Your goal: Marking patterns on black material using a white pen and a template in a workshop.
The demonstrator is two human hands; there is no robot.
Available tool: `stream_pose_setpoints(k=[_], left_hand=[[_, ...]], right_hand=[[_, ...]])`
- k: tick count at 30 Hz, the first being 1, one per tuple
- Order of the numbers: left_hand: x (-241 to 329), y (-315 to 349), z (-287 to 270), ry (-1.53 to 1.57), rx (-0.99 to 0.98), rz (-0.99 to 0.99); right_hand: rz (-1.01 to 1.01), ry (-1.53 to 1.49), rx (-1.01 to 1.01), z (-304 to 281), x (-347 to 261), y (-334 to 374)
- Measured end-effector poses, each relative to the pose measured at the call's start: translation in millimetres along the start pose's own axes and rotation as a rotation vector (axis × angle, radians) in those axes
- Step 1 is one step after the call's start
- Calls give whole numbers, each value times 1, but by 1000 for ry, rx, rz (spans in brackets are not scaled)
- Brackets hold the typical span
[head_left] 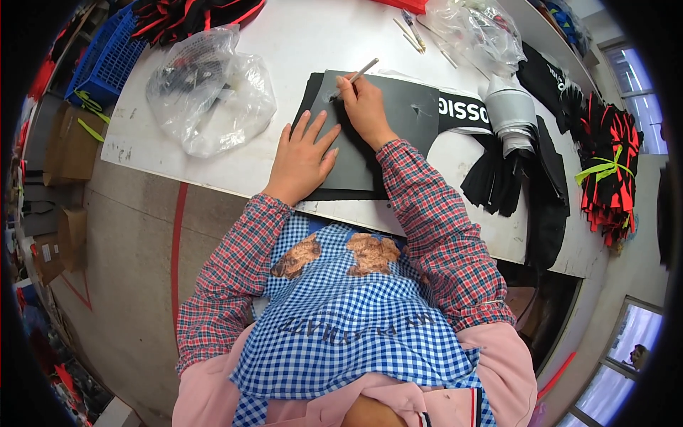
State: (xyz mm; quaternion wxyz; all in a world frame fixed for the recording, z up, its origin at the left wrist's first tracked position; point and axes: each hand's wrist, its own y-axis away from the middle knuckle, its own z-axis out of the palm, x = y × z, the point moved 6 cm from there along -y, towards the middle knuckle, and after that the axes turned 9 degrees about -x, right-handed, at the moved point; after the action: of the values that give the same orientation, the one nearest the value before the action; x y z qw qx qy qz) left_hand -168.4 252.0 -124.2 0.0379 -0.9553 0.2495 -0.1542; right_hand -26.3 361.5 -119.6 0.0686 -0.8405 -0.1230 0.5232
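A dark grey flat sheet point(409, 146) with a few cut marks lies over black fabric point(306, 103) near the table's front edge. Pressed flat on the sheet's left part is my left hand point(302, 162), its fingers spread. My right hand point(366, 114) grips a slim silvery marking pen point(366, 70) near the sheet's far left corner. The pen slants up to the right; its tip is hidden by the fingers. From the sheet's right side runs a black strip point(462, 112) with white lettering.
A clear plastic bag point(213, 92) sits on the left of the white table point(135, 146). To the right are a grey-white roll point(511, 114), black fabric pieces point(491, 178) and a tied red-black bundle point(608, 167). Several pens point(413, 35) lie at the back; a blue basket point(107, 57) is far left.
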Motion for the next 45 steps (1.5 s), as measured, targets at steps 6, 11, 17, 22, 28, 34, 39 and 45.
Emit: stream_pose_setpoints(k=[6, 11, 17, 22, 28, 34, 39, 45], left_hand=[[1, 0, 0, 15, -3, 5], [0, 1, 1, -13, -9, -8], [8, -2, -3, 53, 10, 68], [16, 23, -8, 127, -123, 150], [28, 24, -15, 86, -203, 148], [29, 17, -35, 255, -210, 145], [13, 31, -49, 504, -84, 42], [-24, 20, -73, 637, 184, -185]], right_hand=[[-36, 86, 40, 2, -5, 6], [-5, 62, -42, 8, 0, 4], [92, -212, 8, -14, 13, 14], [155, -87, 146, -70, 15, 60], [207, -40, 460, -157, 44, 125], [278, -8, 523, -190, 34, 172], [265, -15, 459, -163, 21, 182], [34, 191, 162, -123, -25, 178]])
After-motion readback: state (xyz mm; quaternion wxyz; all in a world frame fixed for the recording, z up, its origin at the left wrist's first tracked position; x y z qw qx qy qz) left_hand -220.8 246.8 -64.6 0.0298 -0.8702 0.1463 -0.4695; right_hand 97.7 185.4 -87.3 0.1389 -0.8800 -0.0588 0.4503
